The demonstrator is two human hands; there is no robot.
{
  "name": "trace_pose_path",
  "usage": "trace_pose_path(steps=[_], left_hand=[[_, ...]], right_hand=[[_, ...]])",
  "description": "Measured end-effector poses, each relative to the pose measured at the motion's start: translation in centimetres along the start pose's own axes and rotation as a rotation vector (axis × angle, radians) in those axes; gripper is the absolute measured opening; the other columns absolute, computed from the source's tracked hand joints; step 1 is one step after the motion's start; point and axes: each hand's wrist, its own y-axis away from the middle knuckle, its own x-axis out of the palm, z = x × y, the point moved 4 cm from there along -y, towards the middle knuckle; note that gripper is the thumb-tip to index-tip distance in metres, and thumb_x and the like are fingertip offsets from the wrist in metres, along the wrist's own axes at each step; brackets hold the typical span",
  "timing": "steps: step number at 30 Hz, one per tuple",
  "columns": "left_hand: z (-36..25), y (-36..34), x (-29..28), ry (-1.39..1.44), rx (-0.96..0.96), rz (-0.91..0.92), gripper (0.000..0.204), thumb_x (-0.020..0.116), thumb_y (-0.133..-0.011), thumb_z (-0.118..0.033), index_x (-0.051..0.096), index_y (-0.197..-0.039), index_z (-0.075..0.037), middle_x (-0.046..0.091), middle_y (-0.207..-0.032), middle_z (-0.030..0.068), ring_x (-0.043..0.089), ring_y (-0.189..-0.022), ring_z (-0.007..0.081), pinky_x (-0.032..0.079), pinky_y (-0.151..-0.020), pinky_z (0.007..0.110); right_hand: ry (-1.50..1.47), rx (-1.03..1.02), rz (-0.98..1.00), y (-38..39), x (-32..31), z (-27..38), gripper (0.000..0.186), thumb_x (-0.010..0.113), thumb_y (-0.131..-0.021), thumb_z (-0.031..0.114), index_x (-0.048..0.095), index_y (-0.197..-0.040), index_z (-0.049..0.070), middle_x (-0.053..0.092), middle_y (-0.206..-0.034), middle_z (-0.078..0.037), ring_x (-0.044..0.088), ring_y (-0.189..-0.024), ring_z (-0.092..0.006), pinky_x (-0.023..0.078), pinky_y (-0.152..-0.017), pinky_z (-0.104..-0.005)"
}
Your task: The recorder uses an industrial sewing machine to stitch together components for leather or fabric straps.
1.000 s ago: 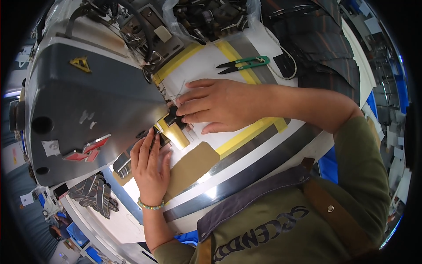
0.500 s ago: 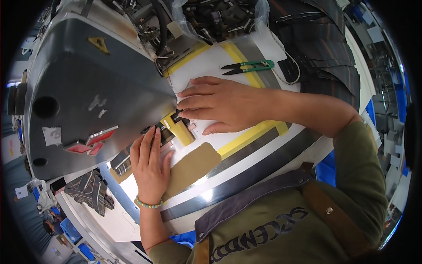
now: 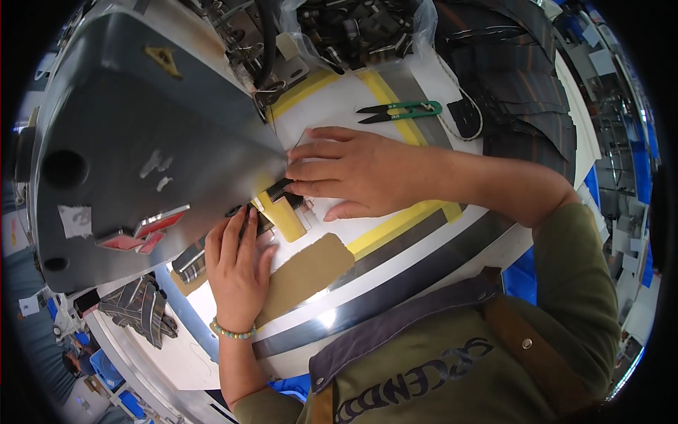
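My left hand (image 3: pixel 239 275), with a beaded bracelet at the wrist, lies with fingers stretched forward on a dark plaid cloth strip (image 3: pixel 192 263) beside the sewing machine. Opposite it, my right hand (image 3: pixel 364 173) rests flat on the white work surface, fingers spread. Its fingertips touch a dark bit of cloth (image 3: pixel 277 189) by the machine head (image 3: pixel 148 141). Between the hands sits a yellow-covered piece (image 3: pixel 287 220) at the sewing spot. The grey machine head hides the needle area and part of the cloth.
Green-handled thread snips (image 3: pixel 406 110) lie beyond my right hand. At the back is a clear plastic bag (image 3: pixel 424 28) of dark cloth pieces. Striped dark cloth (image 3: pixel 526 92) is stacked at the right. A crumpled plaid piece (image 3: pixel 141 311) lies at the left, and a brown patch (image 3: pixel 311 272) in front.
The view has shifted slightly, with the machine head a little farther left in it. Both hands keep nearly the same place and pose at the cloth.
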Motion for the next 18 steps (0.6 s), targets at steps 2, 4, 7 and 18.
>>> trace_pose_path(steps=[2,4,7,18], left_hand=[[0.3,0.3,0.2,0.030,-0.020,0.023,0.063,0.081,-0.088,-0.016,0.065,-0.146,0.000,0.061,-0.152,0.0145,0.057,-0.130,0.0402,0.046,-0.113,0.052],[0.4,0.5,0.4,0.060,-0.041,0.048,0.060,0.078,-0.092,-0.017,0.063,-0.148,-0.001,0.058,-0.159,0.0133,0.054,-0.135,0.0410,0.043,-0.117,0.052],[0.4,0.5,0.5,0.056,-0.052,0.058,0.060,0.077,-0.093,-0.018,0.063,-0.149,-0.001,0.058,-0.159,0.0135,0.054,-0.135,0.0410,0.043,-0.117,0.052],[0.5,0.8,0.5,0.037,-0.020,0.012,0.056,0.076,-0.093,-0.014,0.065,-0.146,0.000,0.062,-0.156,0.0134,0.058,-0.133,0.0396,0.045,-0.116,0.051]], right_hand=[[0.011,0.012,0.004,0.1,0.3,-0.1,0.063,0.073,-0.097,0.044,0.064,-0.146,0.006,0.060,-0.153,-0.010,0.044,-0.152,-0.0289,0.030,-0.133,-0.0540],[0.035,0.004,-0.009,0.0,0.2,0.0,0.057,0.073,-0.098,0.041,0.066,-0.143,0.007,0.063,-0.150,-0.009,0.048,-0.149,-0.0284,0.033,-0.130,-0.0529],[0.074,0.036,-0.071,-0.1,-0.4,-0.2,0.045,0.074,-0.098,0.034,0.070,-0.135,0.009,0.066,-0.146,-0.007,0.055,-0.142,-0.0275,0.039,-0.126,-0.0513],[-0.026,-0.054,-0.196,0.0,-0.7,0.3,0.028,0.076,-0.095,0.024,0.078,-0.121,0.014,0.071,-0.136,-0.004,0.060,-0.137,-0.0248,0.044,-0.122,-0.0490]])
